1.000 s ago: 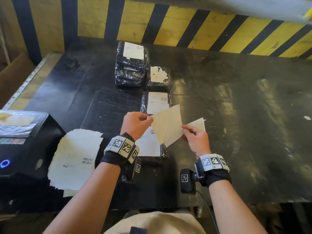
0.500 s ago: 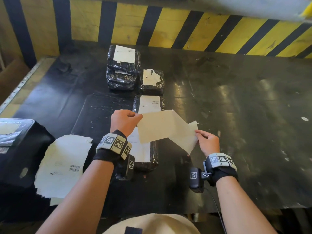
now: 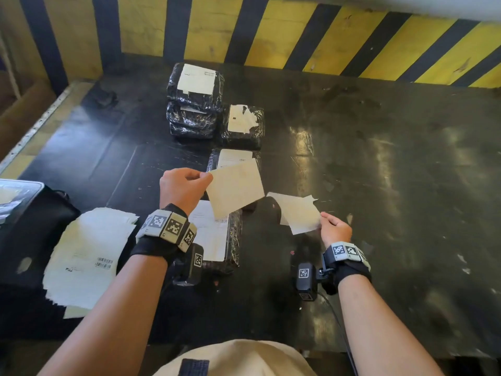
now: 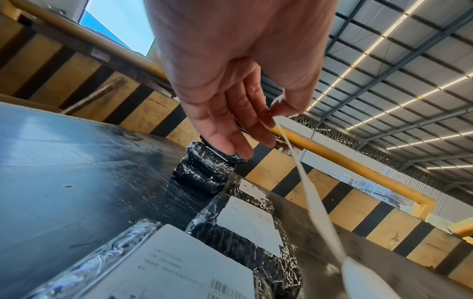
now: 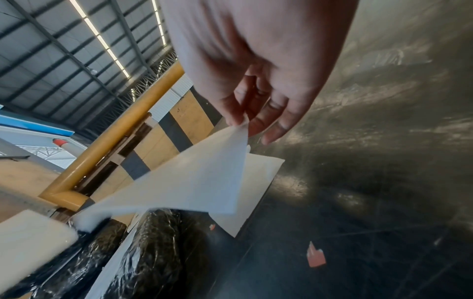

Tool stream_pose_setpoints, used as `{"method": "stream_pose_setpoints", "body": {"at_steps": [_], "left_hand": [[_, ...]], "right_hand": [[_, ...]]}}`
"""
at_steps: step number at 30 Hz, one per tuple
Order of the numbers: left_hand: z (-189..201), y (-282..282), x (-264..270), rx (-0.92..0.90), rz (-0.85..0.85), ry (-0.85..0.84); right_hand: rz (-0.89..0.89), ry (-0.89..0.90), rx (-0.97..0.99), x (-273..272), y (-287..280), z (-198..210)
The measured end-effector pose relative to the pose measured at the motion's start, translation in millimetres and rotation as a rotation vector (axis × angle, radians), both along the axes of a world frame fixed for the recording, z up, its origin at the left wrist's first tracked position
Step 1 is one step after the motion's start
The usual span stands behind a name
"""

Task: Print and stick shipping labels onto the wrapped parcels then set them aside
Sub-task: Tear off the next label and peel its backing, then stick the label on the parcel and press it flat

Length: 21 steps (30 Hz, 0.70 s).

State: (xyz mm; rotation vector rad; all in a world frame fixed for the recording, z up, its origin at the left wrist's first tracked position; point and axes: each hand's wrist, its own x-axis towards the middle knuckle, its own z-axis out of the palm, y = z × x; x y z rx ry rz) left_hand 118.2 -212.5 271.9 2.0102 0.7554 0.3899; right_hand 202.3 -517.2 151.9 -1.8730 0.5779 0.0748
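Seen from the head camera, a person's left hand (image 3: 182, 185) pinches the corner of a cream sheet (image 3: 235, 191) held in the air above a black wrapped parcel (image 3: 217, 234) that already carries a white label and lies on the dark surface (image 3: 379, 185); the right hand (image 3: 334, 229) pinches a second sheet (image 3: 298, 213) off to the right, the two sheets apart. Beyond them another labelled parcel (image 3: 233, 158) lies partly behind the left sheet, with a single parcel (image 3: 242, 124) and a stack of parcels (image 3: 195, 101) farther back near the yellow-and-black striped wall (image 3: 271, 31). A pile of label papers (image 3: 86, 256) sits beside a black printer (image 3: 29, 221) at the left. From the left wrist, the thumb and forefinger nip the sheet (image 4: 317, 204) edge-on while the other fingers (image 4: 225, 129) hang loosely straight. From the right wrist, blurred, the hand (image 5: 258, 85) appears to grip its sheet (image 5: 194, 182) by one corner, low over the surface.
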Motion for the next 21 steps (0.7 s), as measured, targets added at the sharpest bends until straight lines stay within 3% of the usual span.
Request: {"method": "stream_pose_setpoints", "body": {"at_steps": [6, 13, 21], "left_hand": [[4, -7, -8, 0.057, 0.036, -0.035], [5, -18, -15, 0.116, 0.019, -0.068], [-3, -26, -25, 0.168, 0.007, -0.095]], "right_hand": [[0.032, 0.063, -0.02, 1, 1, -9], [0.216, 0.069, -0.17, -8, 8, -5], [0.396, -0.026, -0.329, -13, 20, 16]]}}
